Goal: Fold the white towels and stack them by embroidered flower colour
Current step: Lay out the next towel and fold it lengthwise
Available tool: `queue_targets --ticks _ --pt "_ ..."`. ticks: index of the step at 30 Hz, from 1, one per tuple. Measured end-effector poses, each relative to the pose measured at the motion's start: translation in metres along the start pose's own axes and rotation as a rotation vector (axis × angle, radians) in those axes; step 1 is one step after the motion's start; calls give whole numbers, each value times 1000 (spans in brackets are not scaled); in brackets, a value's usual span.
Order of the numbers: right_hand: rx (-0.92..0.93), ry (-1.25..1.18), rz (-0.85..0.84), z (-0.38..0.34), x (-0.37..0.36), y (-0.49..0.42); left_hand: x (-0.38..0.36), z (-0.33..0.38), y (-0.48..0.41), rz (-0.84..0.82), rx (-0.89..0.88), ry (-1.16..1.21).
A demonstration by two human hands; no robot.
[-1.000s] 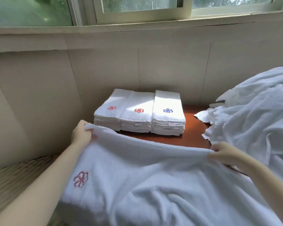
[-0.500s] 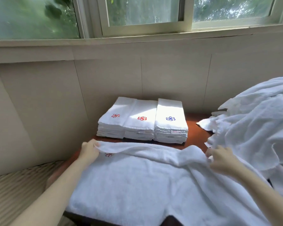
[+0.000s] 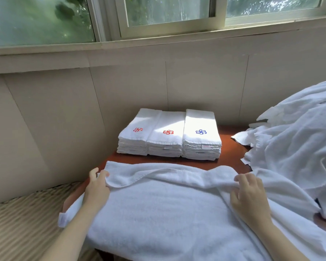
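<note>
A: Towel (image 3: 167, 210) position, please, taking the three folded stacks as the reference.

B: The white towel lies spread on the red-brown tabletop (image 3: 228, 149), on the near side of the stacks and apart from them, with a strip of bare tabletop between. Its far edge is doubled back toward the person and forms a loose roll across the full width.

A: Left hand?

B: The left hand (image 3: 97, 185) is at the towel's left far corner, near and left of the stacks. Thumb and fingers are closed in a pinch on the folded edge.

A: Right hand?

B: The right hand (image 3: 249, 194) is near and right of the stacks, lying on the towel's right end. The fingers are curled down into the bunched cloth; whether they actually grip it, I cannot tell.

A: The stacks themselves?

B: Three, side by side and touching, against the beige wall panel (image 3: 130, 87). The left stack (image 3: 134, 140) and middle stack (image 3: 167, 142) show a red flower on top; the right stack (image 3: 201, 142) shows a blue one.

A: Anything else?

B: An unfolded towel heap (image 3: 297, 140) sits to the right of the stacks, and a ribbed woven seat (image 3: 23, 219) lies near and left of them, lower than the tabletop.
</note>
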State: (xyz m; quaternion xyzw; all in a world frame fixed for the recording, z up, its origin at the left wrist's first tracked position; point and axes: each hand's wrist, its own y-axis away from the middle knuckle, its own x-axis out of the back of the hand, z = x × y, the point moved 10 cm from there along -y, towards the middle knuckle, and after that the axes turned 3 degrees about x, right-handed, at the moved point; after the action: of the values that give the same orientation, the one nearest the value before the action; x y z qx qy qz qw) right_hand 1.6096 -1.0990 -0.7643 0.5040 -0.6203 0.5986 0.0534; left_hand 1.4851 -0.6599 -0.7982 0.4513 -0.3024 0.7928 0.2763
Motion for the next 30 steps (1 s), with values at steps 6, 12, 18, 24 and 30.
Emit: queue_targets --ticks 6,12,18,24,30 --pt "-155 64 -348 9 -22 32 -1 38 3 -36 146 -553" --pt "-39 76 -531 -13 -19 55 -91 248 82 -322 -368 -190" --pt "-134 -234 -476 3 25 75 -143 345 153 -469 -409 13" --pt "-499 156 -500 85 36 54 -111 326 140 -504 -393 302" --pt "-533 229 -389 87 34 44 -70 326 143 -445 -544 577"
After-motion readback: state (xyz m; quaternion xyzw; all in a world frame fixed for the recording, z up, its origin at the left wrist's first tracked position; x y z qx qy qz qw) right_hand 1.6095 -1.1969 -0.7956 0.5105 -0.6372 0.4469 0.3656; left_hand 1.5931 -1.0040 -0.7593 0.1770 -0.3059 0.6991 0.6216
